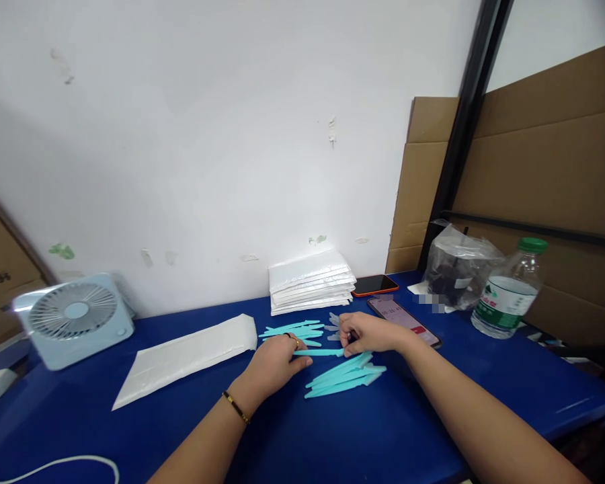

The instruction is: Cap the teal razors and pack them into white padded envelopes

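Observation:
A slim teal eyebrow razor lies level between my two hands. My left hand has its fingers closed on the handle end. At the other end, my right hand pinches the razor's head, and its fingertips hide the detail there. Several similar teal razors lie in a pile just in front of the held one, their wider pale heads pointing right. Behind my left hand is another group of teal razors. Small translucent caps lie beside my right fingers.
A white padded envelope lies left; a stack of envelopes stands by the wall. At right are a phone with a running timer, an orange-edged phone, a bagged dark cup and a bottle. A fan stands left.

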Available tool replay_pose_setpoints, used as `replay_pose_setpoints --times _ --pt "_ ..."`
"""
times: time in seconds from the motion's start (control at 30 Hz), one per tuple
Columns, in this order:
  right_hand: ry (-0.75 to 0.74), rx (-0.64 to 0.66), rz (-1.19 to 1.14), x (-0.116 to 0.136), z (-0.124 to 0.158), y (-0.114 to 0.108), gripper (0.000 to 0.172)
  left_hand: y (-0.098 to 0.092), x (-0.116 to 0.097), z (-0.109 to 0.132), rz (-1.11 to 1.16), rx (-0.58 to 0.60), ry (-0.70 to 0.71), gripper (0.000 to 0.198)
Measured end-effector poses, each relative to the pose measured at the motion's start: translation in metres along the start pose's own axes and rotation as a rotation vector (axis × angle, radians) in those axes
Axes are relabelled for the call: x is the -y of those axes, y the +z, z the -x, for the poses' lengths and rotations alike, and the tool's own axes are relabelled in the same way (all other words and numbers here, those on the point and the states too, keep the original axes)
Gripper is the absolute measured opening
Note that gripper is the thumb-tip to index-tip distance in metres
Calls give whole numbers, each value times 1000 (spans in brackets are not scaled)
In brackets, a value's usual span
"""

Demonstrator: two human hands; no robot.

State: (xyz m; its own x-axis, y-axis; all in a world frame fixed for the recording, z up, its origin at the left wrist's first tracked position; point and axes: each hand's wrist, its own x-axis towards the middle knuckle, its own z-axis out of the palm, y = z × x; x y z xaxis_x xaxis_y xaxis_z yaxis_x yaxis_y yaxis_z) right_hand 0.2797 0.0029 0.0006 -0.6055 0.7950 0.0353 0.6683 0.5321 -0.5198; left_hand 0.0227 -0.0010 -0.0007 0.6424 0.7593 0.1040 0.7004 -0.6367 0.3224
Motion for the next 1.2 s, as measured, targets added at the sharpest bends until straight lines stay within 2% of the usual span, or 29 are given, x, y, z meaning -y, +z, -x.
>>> replay_pose_setpoints --times 0.1,0.2,0.3,0.37,0.43,0.57,0.67,0.87,0.97,1.1,1.2 --pt "-38 -68 10 7 -2 0 15 -4 2 -3 -115 -16 15 32" --pt "-40 -201 57 6 -3 -4 11 -11 10 -5 -210 -93 -23 31" --pt "18 -337 100 -2 -2 -8 12 -19 24 -6 -255 -148 -111 28" --pt "66 -368 84 -8 1 -11 14 -22 33 -6 -266 -160 -167 24" --pt "89 -285 46 -12 6 -15 17 -21 39 -6 -262 -162 -198 23" --pt "103 36 -14 -15 17 -23 28 -11 45 -4 -192 -139 -159 50" --pt "131 145 -15 -14 21 -24 33 -2 48 -3 -104 -100 -96 46" --pt "93 188 -45 -9 18 -18 29 -2 47 -5 -15 -70 -26 33" --pt "64 178 -68 -6 15 -15 27 -10 42 -4 35 -129 -57 33" --pt "96 136 -146 0 10 -12 27 -15 24 -1 151 -217 -49 34" --pt "97 52 -233 7 6 -8 27 -11 6 0 159 -143 3 34"
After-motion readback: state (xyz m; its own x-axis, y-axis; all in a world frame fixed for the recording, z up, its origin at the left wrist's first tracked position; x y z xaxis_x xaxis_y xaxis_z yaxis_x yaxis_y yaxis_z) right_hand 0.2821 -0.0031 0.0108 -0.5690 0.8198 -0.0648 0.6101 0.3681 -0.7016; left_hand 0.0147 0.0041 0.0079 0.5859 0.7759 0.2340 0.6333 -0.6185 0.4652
